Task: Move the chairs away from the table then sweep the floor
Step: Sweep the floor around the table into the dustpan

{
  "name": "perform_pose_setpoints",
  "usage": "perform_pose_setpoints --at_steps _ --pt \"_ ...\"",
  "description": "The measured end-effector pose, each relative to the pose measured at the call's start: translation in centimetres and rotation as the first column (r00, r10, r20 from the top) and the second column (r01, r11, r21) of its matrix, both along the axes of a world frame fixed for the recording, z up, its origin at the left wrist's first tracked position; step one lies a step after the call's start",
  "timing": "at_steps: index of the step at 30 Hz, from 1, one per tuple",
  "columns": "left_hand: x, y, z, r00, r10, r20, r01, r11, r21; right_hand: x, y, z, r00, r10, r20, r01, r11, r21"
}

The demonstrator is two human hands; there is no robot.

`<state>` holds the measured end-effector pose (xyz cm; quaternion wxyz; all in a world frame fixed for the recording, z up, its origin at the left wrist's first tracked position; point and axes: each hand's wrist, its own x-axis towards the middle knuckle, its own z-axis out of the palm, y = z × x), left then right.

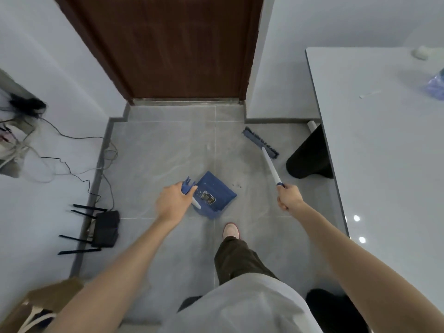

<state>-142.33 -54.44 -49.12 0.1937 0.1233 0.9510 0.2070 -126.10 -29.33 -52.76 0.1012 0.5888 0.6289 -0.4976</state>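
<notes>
A blue dustpan [216, 192] sits on the grey tiled floor [156, 150] in front of me, with dust specks and a small wrapper inside. My left hand [171, 204] grips the top of its handle [189, 191]. My right hand [288, 197] grips the white handle of a broom [270, 164]. The broom's blue head [259, 141] rests on the floor near the wall, right of the dustpan. A few crumbs [236, 185] lie on the tile just right of the pan.
A white table [384, 145] fills the right side, with a black base [310, 159] under it. A closed brown door [173, 46] is ahead. A black router [105, 228] and loose cables [72, 150] lie by the left wall. A paper bag [36, 306] stands bottom left.
</notes>
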Motion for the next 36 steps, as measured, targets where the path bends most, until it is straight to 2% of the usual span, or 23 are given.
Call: perform_pose_setpoints --at_steps 7,14,18,20,23,25,28,30,32,36 --pt "-6.9 6.1 -1.7 0.999 -0.034 -0.003 0.034 0.996 -0.081 -9.1 8.3 -2.9 0.988 0.05 0.146 -0.059 0.996 0.061" --pt "-11.1 7.1 -3.7 0.992 -0.127 0.002 0.126 0.981 -0.146 -11.6 11.9 -3.6 0.931 0.224 0.288 -0.2 0.974 -0.111" --pt "-12.9 7.4 -3.7 0.987 -0.157 -0.014 0.153 0.978 -0.144 -9.9 10.2 -5.5 0.881 0.217 0.42 -0.191 0.976 -0.104" --pt "-13.1 7.7 -3.5 0.982 -0.186 -0.015 0.182 0.972 -0.149 -9.1 7.7 -5.2 0.846 0.296 0.444 -0.261 0.955 -0.139" --pt "-13.1 8.5 -3.0 0.977 -0.213 0.004 0.211 0.967 -0.144 -7.9 2.4 -2.8 0.795 0.445 0.413 -0.361 0.893 -0.267" --pt "-13.1 8.6 -2.7 0.971 -0.238 0.019 0.238 0.96 -0.148 -7.0 -1.3 -0.8 0.8 0.49 0.345 -0.388 0.862 -0.327" --pt "-13.0 8.4 -2.7 0.968 -0.248 0.034 0.25 0.957 -0.146 -5.7 -3.5 2.6 0.868 0.451 0.21 -0.338 0.844 -0.416" --pt "-12.7 8.1 -2.6 0.969 -0.24 0.055 0.246 0.96 -0.133 -4.5 -2.3 4.8 0.958 0.246 0.148 -0.148 0.865 -0.479" --pt "-12.6 7.7 -3.0 0.971 -0.231 0.067 0.238 0.962 -0.131 -3.0 -0.6 6.4 0.991 0.063 0.118 0.007 0.855 -0.518" --pt "-12.0 6.4 -3.3 0.97 -0.227 0.082 0.236 0.965 -0.115 -0.4 -1.8 8.1 0.995 0.054 0.087 -0.013 0.909 -0.416"
